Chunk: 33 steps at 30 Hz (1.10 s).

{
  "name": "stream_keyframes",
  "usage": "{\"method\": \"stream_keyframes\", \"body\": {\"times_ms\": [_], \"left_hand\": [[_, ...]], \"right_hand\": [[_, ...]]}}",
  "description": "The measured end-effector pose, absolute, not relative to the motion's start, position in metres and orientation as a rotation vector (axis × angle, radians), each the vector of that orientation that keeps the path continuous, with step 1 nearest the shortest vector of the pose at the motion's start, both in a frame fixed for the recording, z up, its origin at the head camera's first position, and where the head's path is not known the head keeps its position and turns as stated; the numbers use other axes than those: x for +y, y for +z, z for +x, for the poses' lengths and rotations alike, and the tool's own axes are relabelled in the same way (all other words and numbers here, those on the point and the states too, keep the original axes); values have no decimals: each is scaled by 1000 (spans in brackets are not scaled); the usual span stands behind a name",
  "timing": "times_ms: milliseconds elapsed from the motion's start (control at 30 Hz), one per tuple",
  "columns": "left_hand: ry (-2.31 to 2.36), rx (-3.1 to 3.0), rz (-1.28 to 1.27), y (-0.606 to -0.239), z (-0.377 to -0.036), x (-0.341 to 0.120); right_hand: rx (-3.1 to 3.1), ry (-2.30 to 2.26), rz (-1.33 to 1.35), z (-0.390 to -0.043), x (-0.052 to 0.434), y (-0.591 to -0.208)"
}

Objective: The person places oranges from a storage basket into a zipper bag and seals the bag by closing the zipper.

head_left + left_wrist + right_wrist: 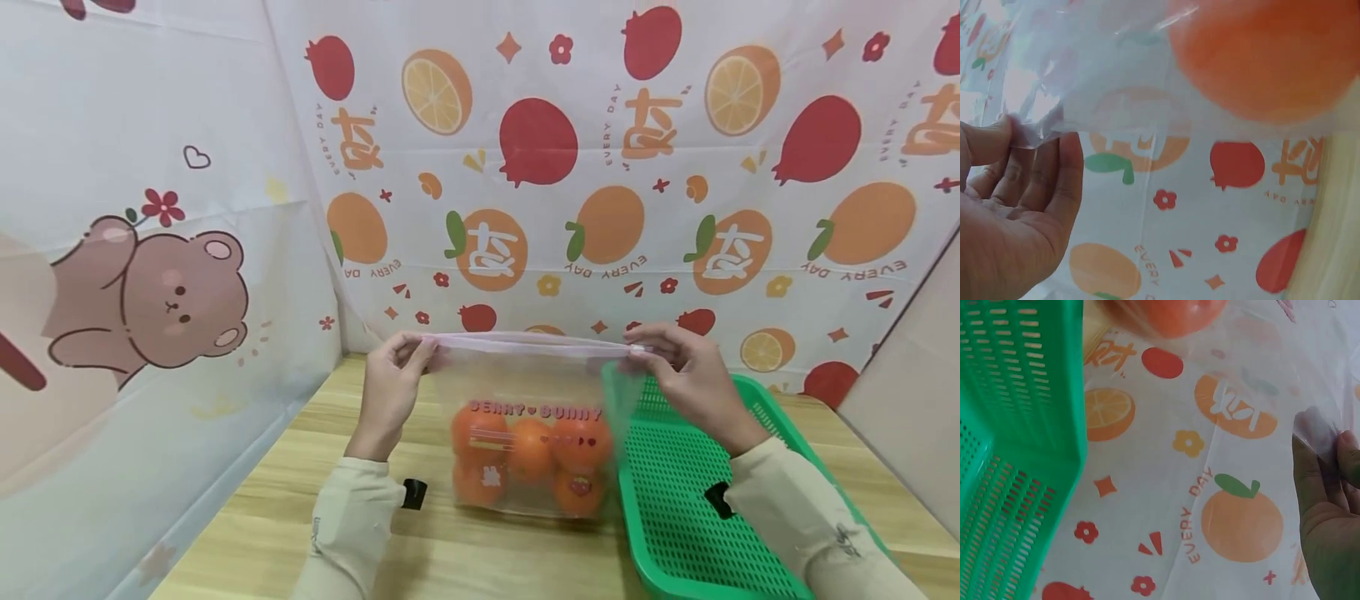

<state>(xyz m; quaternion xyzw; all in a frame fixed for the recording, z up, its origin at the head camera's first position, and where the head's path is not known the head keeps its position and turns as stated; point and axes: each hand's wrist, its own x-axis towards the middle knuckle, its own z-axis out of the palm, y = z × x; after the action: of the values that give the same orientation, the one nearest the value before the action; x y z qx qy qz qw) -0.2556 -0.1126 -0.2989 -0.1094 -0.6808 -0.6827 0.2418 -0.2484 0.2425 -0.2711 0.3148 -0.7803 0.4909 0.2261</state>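
Observation:
A see-through zip bag (pixel 536 379) with "BERRY BUNNY" print stands upright on the table, its top edge stretched between both hands. Several oranges (pixel 531 450) fill its lower half. My left hand (pixel 390 387) pinches the top left corner between thumb and fingers; the left wrist view shows the hand (pixel 1029 194) with the film under its thumb. At the top right corner, my right hand (pixel 693 383) pinches the zip strip (pixel 540 342). In the right wrist view the right hand (pixel 1329 500) grips clear film, with an orange (pixel 1175 312) behind the plastic.
A green perforated basket (pixel 675 475) stands right of the bag, partly under my right forearm. The wooden table (pixel 277 492) meets a fruit-patterned cloth (pixel 540 217) at the back and a bear-print cloth (pixel 180 300) at the left.

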Motion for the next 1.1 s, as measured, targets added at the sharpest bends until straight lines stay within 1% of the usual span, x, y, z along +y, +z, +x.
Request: {"method": "stream_keyframes", "body": {"times_ms": [167, 300, 600, 733, 833, 933, 1000, 1100], "left_hand": [[-1832, -1885, -341, -298, -245, -125], [-1823, -1933, -400, -295, -236, -129], [-1719, -2114, -415, -281, -220, -133], [-1659, -2220, -398, -275, -224, -130], [-1497, -2301, -428, -268, -224, -130], [-1211, -2315, -465, -254, -219, -122], [-1004, -2271, -516, -241, -213, -106], [-749, -2204, -644, -221, -204, -67]], "right_hand": [[-2180, 1241, 844, -243, 240, -268], [-2202, 1235, 833, -237, 242, -269], [-2210, 1453, 762, -231, 256, -272], [-2245, 1503, 702, -232, 264, -274], [-2270, 1489, 658, -232, 267, -274], [-2279, 1463, 654, -231, 266, -275], [-2266, 1478, 663, -230, 264, -276], [-2243, 1518, 675, -228, 263, -277]]}}
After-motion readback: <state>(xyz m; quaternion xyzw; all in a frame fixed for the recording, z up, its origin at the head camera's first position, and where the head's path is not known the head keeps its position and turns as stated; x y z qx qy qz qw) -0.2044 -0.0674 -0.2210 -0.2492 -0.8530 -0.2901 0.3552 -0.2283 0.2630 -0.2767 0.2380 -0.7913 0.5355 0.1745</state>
